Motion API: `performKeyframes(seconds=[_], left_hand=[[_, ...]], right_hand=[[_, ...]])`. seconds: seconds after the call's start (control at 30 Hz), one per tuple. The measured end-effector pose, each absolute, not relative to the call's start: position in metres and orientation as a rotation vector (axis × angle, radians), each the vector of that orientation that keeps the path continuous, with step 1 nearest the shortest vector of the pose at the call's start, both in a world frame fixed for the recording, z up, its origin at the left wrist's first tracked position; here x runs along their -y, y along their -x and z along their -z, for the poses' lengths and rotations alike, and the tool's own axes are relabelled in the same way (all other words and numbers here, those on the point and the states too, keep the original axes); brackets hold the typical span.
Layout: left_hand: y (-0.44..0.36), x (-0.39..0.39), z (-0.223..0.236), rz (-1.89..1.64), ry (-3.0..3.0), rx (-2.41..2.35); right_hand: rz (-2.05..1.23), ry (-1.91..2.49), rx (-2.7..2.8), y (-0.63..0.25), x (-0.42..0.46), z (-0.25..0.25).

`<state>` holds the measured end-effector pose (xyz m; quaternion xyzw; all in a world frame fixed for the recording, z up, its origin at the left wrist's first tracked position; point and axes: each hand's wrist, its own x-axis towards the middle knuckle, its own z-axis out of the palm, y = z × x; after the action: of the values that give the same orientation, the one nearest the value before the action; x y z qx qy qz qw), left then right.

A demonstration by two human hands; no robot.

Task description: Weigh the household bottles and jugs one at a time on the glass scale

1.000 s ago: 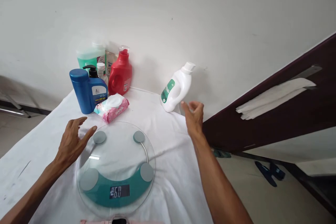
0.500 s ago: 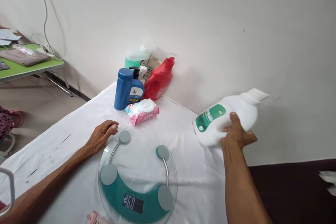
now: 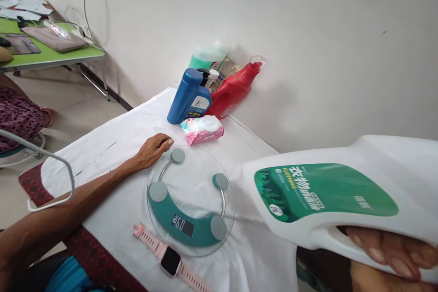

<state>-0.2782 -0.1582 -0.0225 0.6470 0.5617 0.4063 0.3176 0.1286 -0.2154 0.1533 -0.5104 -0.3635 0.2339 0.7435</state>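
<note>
My right hand [image 3: 393, 251] is wrapped round the handle of a large white laundry bottle [image 3: 328, 194] with a green label reading CLOTHING. The bottle lies tilted nearly sideways, close to the camera at the right, and its cap is out of frame. My left hand [image 3: 155, 149] rests on the white cloth, fingers lying loosely together, just beside the far left rim of a round glass scale [image 3: 188, 230]. The scale's display is lit and nothing lies on top of it. In front of the scale lies a pink smartwatch [image 3: 170, 260] with a dark screen.
Beyond the scale sit a pink wipes pack [image 3: 204, 132], a blue bottle [image 3: 186, 98] and a red detergent bottle [image 3: 236, 89], with a green-filled jug [image 3: 204, 58] behind, against the wall. A green table [image 3: 78, 54] stands left, and a person's patterned clothing [image 3: 17, 116] shows below it.
My right hand has brought the white laundry bottle from near the wall toward the camera and lower right. The view has shifted, showing the whole watch face. My left hand stays beside the scale.
</note>
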Motion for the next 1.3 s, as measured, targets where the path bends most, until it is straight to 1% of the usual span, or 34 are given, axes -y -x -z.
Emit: performKeyframes(seconds=[0.1,0.2,0.37,0.63,0.8,0.97,1.13,1.3], left_hand=[[0.280,0.157,0.024,-1.086,-1.732,-1.460],[0.281,0.156,0.027,-1.103,-1.777,-1.441],[0.283,0.155,0.031,-1.102,-1.826,-1.434],[0.283,0.150,0.038,-1.101,-1.858,-1.440],[0.284,0.151,0.038,-1.156,-1.838,-1.432],[0.279,0.156,0.028,-1.304,-1.730,-1.412],[0.270,0.163,0.011,-1.320,-1.787,-1.408],[0.263,0.165,0.001,-1.353,-1.872,-1.439]], right_hand=[[-0.648,1.155,0.845,-0.074,0.237,-0.156],[-0.704,1.178,0.789,-0.026,0.249,-0.147],[-0.789,1.101,0.857,0.014,0.255,-0.120],[-0.709,0.988,0.970,0.021,0.260,-0.093],[-0.730,0.955,1.030,0.016,0.268,-0.083],[-0.636,0.999,1.118,0.003,0.277,-0.066],[-0.609,1.057,1.150,-0.004,0.287,-0.055],[-0.505,1.087,0.987,-0.006,0.282,-0.040]])
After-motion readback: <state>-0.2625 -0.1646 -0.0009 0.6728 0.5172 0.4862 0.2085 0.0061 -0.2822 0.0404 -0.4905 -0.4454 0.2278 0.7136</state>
